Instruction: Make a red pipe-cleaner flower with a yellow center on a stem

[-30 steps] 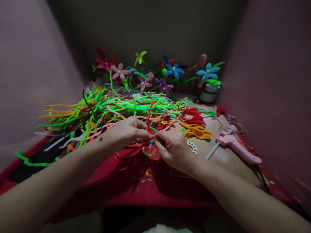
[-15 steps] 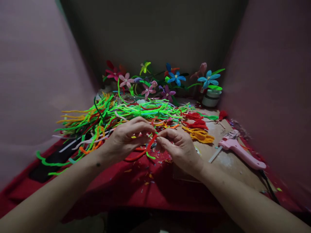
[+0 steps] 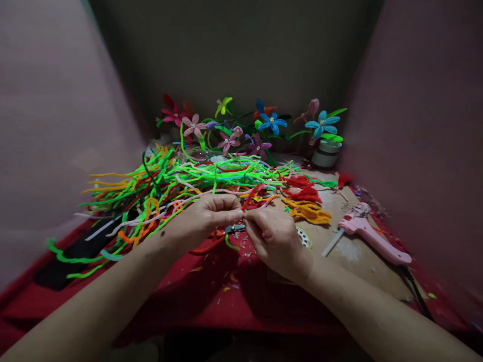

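Observation:
Over the front of the table, my left hand [image 3: 219,213] is closed, its thumb and index finger pinching a red pipe cleaner [image 3: 250,197]. Fingertip to fingertip with it, my right hand [image 3: 278,241] is also closed on the same pipe cleaner. The red piece sticks up and away between the hands; its lower part is hidden by the fingers. A dark metal tool [image 3: 235,229], only partly visible, lies below the hands. Close to it are a short green pipe cleaner [image 3: 232,244] and a curved red pipe cleaner [image 3: 207,248].
Behind the hands spreads a heap of green pipe cleaners [image 3: 226,173]. Finished flowers [image 3: 271,121] stand along the back, with a white jar [image 3: 326,154] at right. A pink glue gun [image 3: 373,236] and orange loops [image 3: 309,210] lie on cardboard [image 3: 350,256]. Scraps litter the red cloth [image 3: 181,296].
The red pipe cleaner pointed down between my hands and now points up and away. My left fingers have folded in, my right hand has turned, and the dark tool below has come into view.

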`<state>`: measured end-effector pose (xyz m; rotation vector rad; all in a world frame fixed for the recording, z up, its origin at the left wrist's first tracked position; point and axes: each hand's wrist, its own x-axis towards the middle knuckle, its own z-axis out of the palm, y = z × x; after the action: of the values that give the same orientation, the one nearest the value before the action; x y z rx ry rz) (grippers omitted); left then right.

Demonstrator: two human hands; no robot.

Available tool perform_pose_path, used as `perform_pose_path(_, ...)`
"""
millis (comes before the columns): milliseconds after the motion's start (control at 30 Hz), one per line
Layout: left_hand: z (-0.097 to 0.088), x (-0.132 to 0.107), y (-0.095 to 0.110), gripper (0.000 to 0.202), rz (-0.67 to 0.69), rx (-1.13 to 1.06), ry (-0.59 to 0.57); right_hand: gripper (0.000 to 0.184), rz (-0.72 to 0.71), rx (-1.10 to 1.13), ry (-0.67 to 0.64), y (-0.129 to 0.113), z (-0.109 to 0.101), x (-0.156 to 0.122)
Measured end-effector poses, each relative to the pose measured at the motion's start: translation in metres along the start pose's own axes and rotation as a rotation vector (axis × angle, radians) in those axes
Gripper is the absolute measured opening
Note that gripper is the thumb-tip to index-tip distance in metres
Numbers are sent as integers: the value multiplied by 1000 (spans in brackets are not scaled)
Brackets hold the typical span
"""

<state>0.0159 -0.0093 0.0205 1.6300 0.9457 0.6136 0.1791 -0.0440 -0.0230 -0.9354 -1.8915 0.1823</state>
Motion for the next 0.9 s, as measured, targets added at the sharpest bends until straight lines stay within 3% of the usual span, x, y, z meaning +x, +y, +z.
perform_pose_path(133,-4,1,1,17,151,201,93,12,503,556,-134,3,-2,11)
perform_pose_path(233,-4,3,-1,18,222,302,164,18,700,752,-200,4,-4,16)
perform_pose_path(367,-1,5,-11,14,340,541,294,19,657,589,-134,6,-1,14)
perform_pose_path(500,1,6,-16,16,528,885,315,21,524,314,-157,10,4,9)
perform_pose_path(600,-1,6,-14,19,494,1000,261,22,352,110,-194,10,4,4)
perform_pose_path(733,-5,4,-10,19,416,980,212,18,63,-74,33,6,-2,5)
perform_pose_path(800,-6,2,-9,20,401,947,168,19,59,-38,126,7,-7,10)
perform_pose_path(833,-7,2,-8,20,390,932,143,19,105,5,96,8,-9,13)
perform_pose_path(900,-8,2,-8,21,361,923,109,23,265,171,-138,12,-12,18)
